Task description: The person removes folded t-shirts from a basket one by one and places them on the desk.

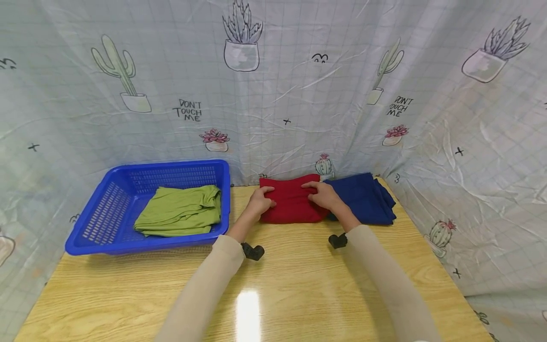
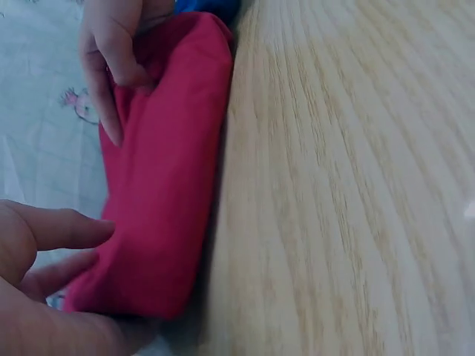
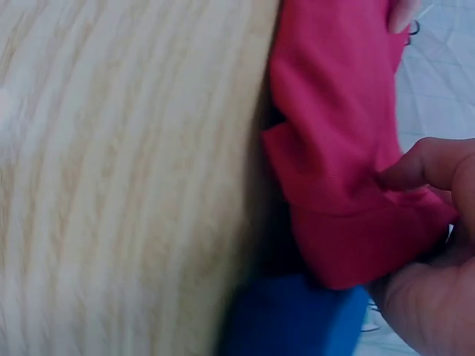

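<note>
A folded red cloth [image 1: 290, 202] lies at the back of the wooden table. My left hand [image 1: 259, 202] grips its left end, with fingertips on the fabric and part of the hand tucked past the lower corner in the left wrist view. At the other end, my right hand [image 1: 323, 194] holds the cloth; one fingertip [image 3: 401, 174] dents the top, and the rest of the hand wraps the end, partly hidden. A folded dark blue cloth [image 1: 363, 199] sits just right of the red one, partly behind my right hand and wrist.
To the left stands a blue plastic basket [image 1: 225, 204] with perforated sides, holding a folded green cloth [image 1: 179, 211]. A patterned curtain [image 1: 282, 85] hangs right behind the table [image 1: 295, 280]. Black wrist mounts [image 1: 254, 251] jut inward from both sleeves.
</note>
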`<state>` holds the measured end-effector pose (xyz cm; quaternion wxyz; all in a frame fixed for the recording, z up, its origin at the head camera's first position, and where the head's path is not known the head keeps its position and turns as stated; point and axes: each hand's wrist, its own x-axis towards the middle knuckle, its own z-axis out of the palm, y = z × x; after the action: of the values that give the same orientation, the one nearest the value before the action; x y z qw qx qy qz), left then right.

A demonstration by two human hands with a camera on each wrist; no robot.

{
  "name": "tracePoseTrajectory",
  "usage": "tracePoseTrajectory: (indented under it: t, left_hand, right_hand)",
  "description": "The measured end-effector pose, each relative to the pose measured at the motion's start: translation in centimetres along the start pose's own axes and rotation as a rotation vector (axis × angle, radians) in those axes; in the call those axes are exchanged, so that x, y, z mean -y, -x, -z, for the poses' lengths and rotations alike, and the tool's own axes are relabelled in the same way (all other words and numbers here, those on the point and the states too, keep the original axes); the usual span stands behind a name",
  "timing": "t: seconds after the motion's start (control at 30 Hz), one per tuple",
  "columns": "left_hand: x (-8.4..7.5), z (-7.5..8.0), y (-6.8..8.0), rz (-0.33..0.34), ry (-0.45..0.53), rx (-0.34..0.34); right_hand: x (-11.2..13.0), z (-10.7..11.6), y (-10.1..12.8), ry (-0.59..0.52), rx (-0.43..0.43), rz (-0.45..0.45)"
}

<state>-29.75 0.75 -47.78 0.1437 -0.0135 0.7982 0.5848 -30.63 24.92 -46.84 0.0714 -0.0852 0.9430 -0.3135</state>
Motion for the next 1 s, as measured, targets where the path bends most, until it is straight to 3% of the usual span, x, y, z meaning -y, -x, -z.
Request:
tracePoseTrajectory:
  t: [0.27, 0.5, 0.7, 1.0]
  left_hand:
    - [-2.0, 0.9, 2.2, -0.109, -0.200, -0.026]
    - [-4.5, 3.2, 7.0, -0.310, -0.290, 0.097]
    - [-3.9, 6.5, 11.3, -0.428, -0.359, 0.171]
    - [-2.4, 13.2, 16.1, -0.434, -0.382, 0.139]
  right_hand:
    - [2.0, 2.8, 1.6, 0.089, -0.033, 0.050]
    - [4.6, 4.2, 3.0, 0.149, -0.047, 0.180]
    - [7.7, 3.7, 4.5, 0.150, -0.029, 0.273]
    - [11.7, 1.2, 6.1, 0.075, 0.016, 0.325]
